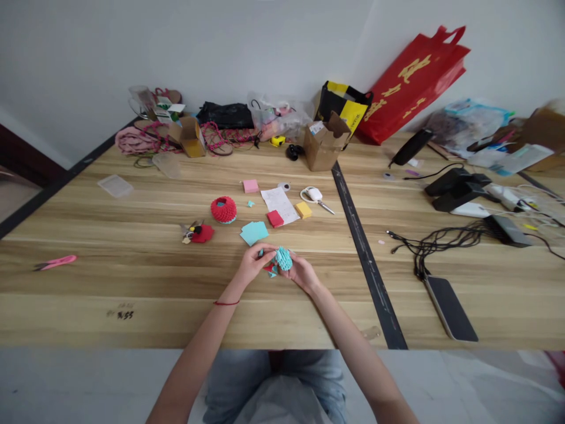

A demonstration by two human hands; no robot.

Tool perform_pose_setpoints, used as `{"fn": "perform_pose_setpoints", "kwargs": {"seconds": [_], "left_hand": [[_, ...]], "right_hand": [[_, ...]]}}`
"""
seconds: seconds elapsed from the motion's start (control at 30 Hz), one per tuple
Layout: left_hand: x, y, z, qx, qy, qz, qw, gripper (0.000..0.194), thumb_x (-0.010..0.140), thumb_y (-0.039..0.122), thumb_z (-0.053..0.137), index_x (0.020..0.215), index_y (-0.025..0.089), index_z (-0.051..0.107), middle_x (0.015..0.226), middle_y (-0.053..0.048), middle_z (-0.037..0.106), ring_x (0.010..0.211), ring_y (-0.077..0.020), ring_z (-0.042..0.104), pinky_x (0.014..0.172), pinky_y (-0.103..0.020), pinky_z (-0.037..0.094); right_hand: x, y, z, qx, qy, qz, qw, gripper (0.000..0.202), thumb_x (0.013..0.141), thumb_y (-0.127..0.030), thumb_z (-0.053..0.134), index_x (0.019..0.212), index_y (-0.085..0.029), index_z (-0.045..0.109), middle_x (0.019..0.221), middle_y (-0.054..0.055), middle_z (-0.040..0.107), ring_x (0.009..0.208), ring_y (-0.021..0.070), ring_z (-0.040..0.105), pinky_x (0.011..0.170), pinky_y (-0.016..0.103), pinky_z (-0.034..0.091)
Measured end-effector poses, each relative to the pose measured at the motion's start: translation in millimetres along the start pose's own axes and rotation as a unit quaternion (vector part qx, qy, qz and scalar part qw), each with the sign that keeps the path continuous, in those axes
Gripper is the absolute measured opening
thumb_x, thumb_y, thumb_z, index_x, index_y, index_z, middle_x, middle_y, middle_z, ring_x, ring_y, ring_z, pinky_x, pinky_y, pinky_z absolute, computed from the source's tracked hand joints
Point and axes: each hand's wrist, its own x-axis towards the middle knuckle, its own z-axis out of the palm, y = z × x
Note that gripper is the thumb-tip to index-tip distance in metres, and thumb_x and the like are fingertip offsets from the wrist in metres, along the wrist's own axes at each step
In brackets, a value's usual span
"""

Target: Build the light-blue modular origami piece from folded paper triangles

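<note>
Our right grip (302, 272) holds the turquoise origami cluster (283, 259) as our left grip (256, 259) pinches its edge, apparently assembling, needing careful alignment next.

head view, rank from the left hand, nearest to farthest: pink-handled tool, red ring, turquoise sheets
1. Turquoise sheets: just beyond the left hand.
2. Red ring: farther beyond, leftward.
3. Pink-handled tool: far left on the table.

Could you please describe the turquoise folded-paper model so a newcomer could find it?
On the wooden table, find the left hand and right hand. The turquoise folded-paper model is between their fingers; unlike the flat turquoise sheets beyond, it is rounded and ridged.
</note>
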Motion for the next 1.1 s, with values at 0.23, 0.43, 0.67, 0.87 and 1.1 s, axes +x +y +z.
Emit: {"fn": "perform_pose_setpoints", "kwargs": {"seconds": [0.23, 0.43, 0.67, 0.87, 1.1], "left_hand": [[0, -6, -0.2, 0.019, -0.003, -0.004, 1.0, 0.02, 0.075, 0.035, 0.065, 0.083, 0.017, 0.067, 0.087, -0.005, 0.07, 0.081, -0.0178, 0.063, 0.075, -0.029, 0.049], [-2, -9, 1.6, 0.007, -0.011, -0.013, 1.0, 0.021, 0.075, 0.037, 0.065, 0.079, 0.017, 0.063, 0.08, -0.003, 0.066, 0.075, -0.0154, 0.059, 0.07, -0.026, 0.048], [-4, -6, 3.7, 0.005, -0.007, -0.036, 0.999, 0.023, 0.073, 0.039, 0.066, 0.074, 0.017, 0.059, 0.073, -0.001, 0.06, 0.065, -0.0126, 0.054, 0.061, -0.023, 0.045], [-6, 2, 6.7, -0.012, 0.005, -0.06, 0.998, 0.027, 0.07, 0.042, 0.067, 0.068, 0.017, 0.056, 0.063, 0.003, 0.054, 0.058, -0.0111, 0.048, 0.055, -0.022, 0.04], [2, 1, -7.9, -0.14, 0.102, -0.07, 0.982, 0.029, 0.072, 0.039, 0.066, 0.065, 0.018, 0.046, 0.049, 0.008, 0.033, 0.046, -0.0063, 0.031, 0.046, -0.019, 0.027]], "right_hand": [[0, 1, 4, -0.023, -0.003, -0.017, 1.0, 0.031, 0.074, -0.04, 0.066, 0.094, -0.018, 0.057, 0.07, 0.001, 0.062, 0.046, 0.0101, 0.046, 0.042, 0.023, 0.033], [1, 5, 4, -0.069, 0.006, -0.032, 0.997, 0.033, 0.072, -0.042, 0.068, 0.09, -0.017, 0.057, 0.061, -0.003, 0.055, 0.042, 0.0079, 0.041, 0.04, 0.022, 0.029], [-1, 4, 6, -0.138, 0.023, -0.031, 0.99, 0.03, 0.074, -0.045, 0.064, 0.085, -0.019, 0.056, 0.056, -0.005, 0.052, 0.038, 0.0067, 0.035, 0.038, 0.022, 0.021], [-2, 5, 5, -0.177, 0.043, -0.015, 0.983, 0.029, 0.076, -0.046, 0.061, 0.088, -0.02, 0.055, 0.059, -0.003, 0.057, 0.038, 0.0069, 0.036, 0.037, 0.022, 0.018], [0, 8, 1, -0.171, 0.032, -0.013, 0.985, 0.032, 0.077, -0.05, 0.059, 0.085, -0.019, 0.055, 0.064, -0.001, 0.06, 0.038, 0.0054, 0.033, 0.037, 0.021, 0.016]]}}
